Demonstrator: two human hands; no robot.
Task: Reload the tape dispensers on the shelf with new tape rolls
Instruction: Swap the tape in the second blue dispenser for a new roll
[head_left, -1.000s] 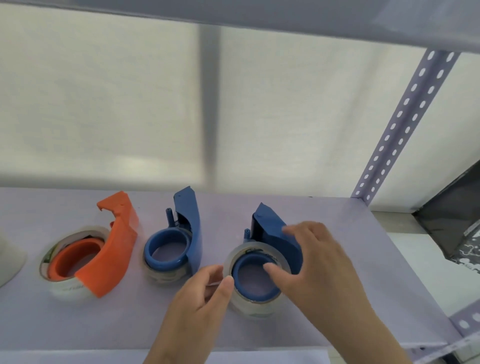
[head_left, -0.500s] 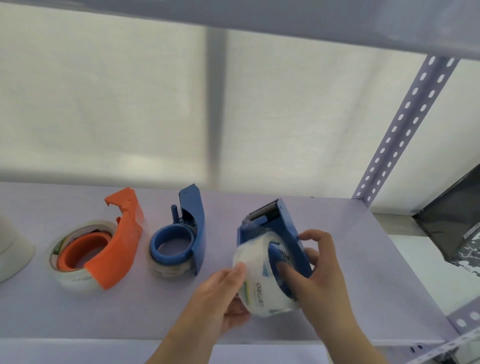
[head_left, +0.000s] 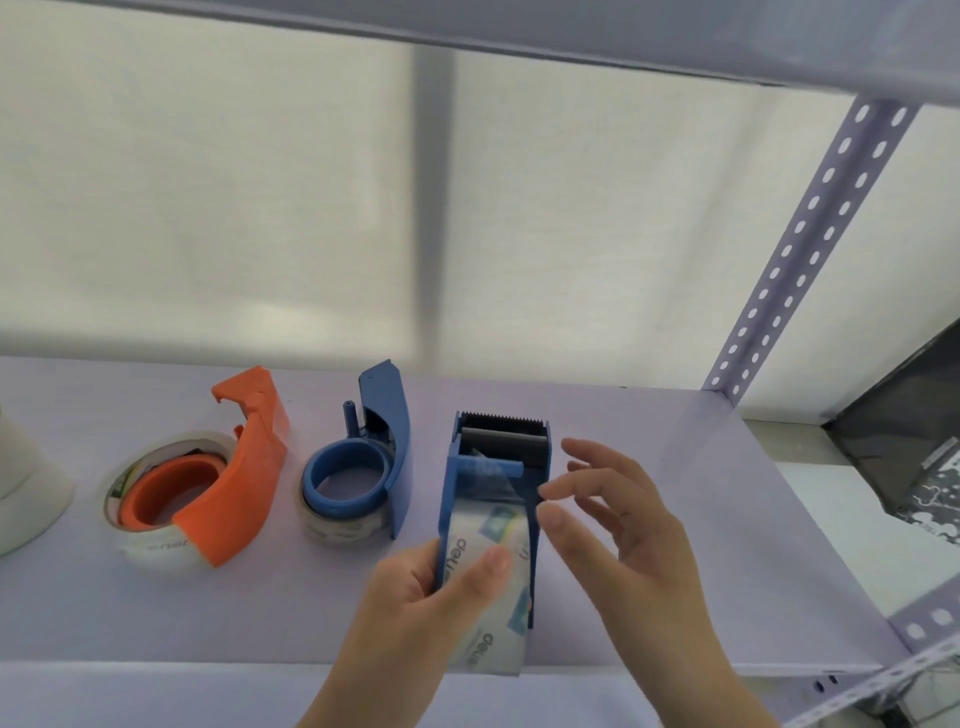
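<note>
1. Gripping the lower end of the held dispenser (head_left: 496, 499), the left hand (head_left: 415, 597) has its thumb across the clear roll (head_left: 493, 587) loaded in it and its fingers behind the blue side plate.
2. The right hand (head_left: 618, 525) is spread wide and holds nothing; its fingertips (head_left: 550, 491) lie just beside the dispenser's right wall, and whether they touch it cannot be told.
3. This dispenser stands tilted above the front of the shelf (head_left: 675, 519), serrated cutter and grey roller at the top, a strip of tape leading up from the roll under a blue crossbar.
4. The roll is glossy and see-through, with printed lettering and small coloured squares.
5. To its left a second blue dispenser (head_left: 374, 457) lies flat on the shelf, its round hub seated in a roll of clear tape.
6. Farther left an orange dispenser (head_left: 223, 467) lies flat too, its hub inside a roll with a pale core.
7. A white rounded object (head_left: 26, 499) is cut off by the left edge.
8. The shelf is smooth matt lilac; a perforated upright (head_left: 800, 244) of the same colour rises at its right rear corner, with pale fabric-like sheeting behind.
</note>
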